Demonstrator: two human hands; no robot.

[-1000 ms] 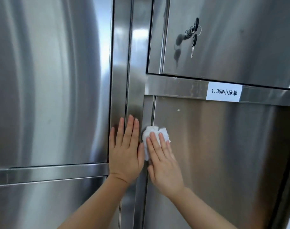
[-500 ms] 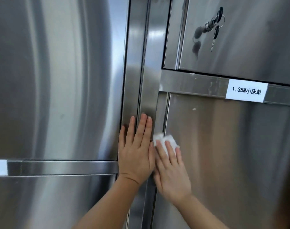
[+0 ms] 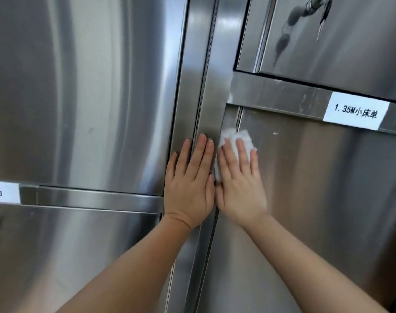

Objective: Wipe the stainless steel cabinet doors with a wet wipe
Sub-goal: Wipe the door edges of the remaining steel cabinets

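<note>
At the far left edge a white label (image 3: 3, 192) with a single dark character sits on the horizontal rail (image 3: 91, 198) that divides the upper left door (image 3: 79, 91) from the lower left door (image 3: 75, 256). Both are brushed steel with long vertical reflections. To their right runs the vertical frame post (image 3: 206, 91) between the two cabinet columns.

The left hand (image 3: 189, 188) lies flat on that post, fingers straight and close together, palm against the metal, holding nothing. Just beside it, almost touching along the thumb side, the right hand (image 3: 240, 188) presses the wet wipe (image 3: 236, 137) against the left edge of the lower right door (image 3: 323, 211). Its fingers are straight and spread over the crumpled white wipe, which shows above the fingertips and a little beside the thumb.

Above the wipe, a horizontal rail carries a white label (image 3: 356, 111) printed "1.35M" followed by three characters. Higher still, on the upper right door (image 3: 350, 53), a key (image 3: 322, 26) hangs from what seems to be a lock at the top edge of the view, only partly in frame.
</note>
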